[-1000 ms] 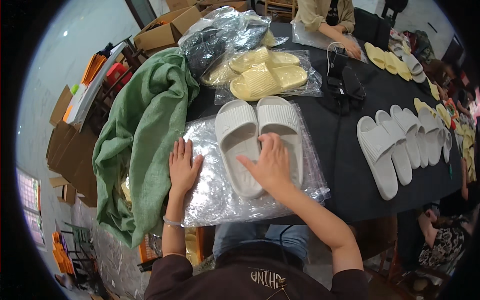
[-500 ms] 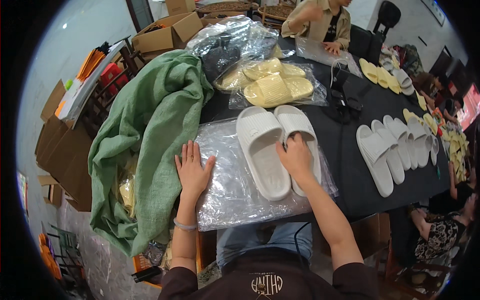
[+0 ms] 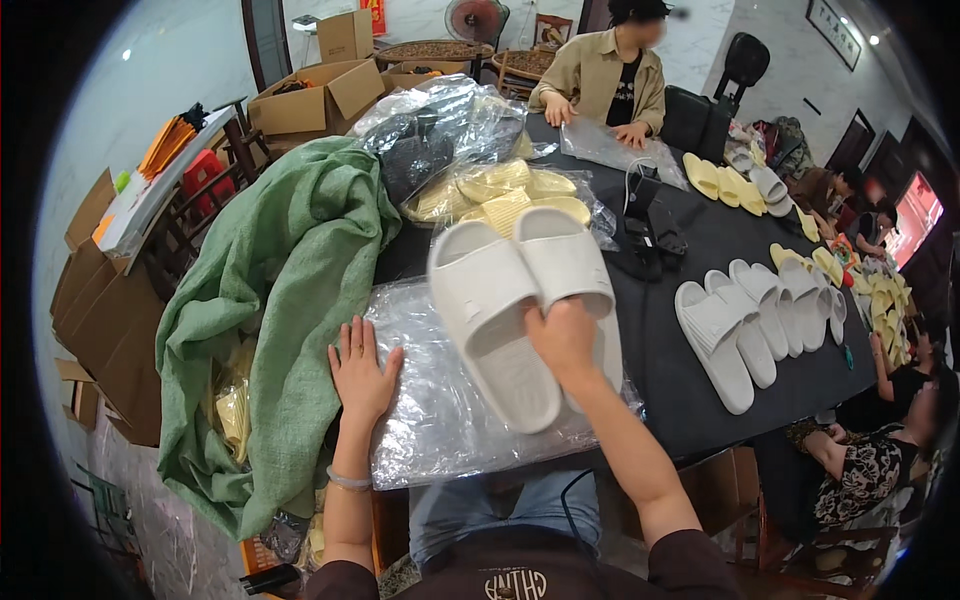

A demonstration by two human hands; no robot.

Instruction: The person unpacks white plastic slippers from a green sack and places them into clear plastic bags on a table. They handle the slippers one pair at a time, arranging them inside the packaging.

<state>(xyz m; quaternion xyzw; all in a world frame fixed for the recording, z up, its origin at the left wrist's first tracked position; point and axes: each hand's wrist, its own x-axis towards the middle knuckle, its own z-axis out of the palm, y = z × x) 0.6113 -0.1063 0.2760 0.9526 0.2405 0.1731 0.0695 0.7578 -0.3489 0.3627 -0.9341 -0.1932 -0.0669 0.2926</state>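
A pair of pale grey slippers (image 3: pixel 515 375) hangs side by side, toes away from me, over a clear plastic bag (image 3: pixel 415 430) on the black table. My right hand (image 3: pixel 565 345) grips the pair where the two straps meet; its fingertips are partly hidden inside. My left hand (image 3: pixel 363 370) lies flat on the bag's left edge, fingers stretched and apart. Just past the toes, yellow slippers (image 3: pixel 505 208) in clear bags are partly covered by the grey pair.
A green cloth (image 3: pixel 265 270) heaps up at the left. Grey slippers (image 3: pixel 728 345) stand in a row at the right, near a black device (image 3: pixel 652 225) with a white cable. Across the table, a person (image 3: pixel 615 85) rests both hands by another clear bag (image 3: pixel 620 150).
My right hand has raised the grey slippers and moved them over the bagged yellow ones. My left hand stays on the bag. The whole view has shifted, and the person opposite has lowered a hand.
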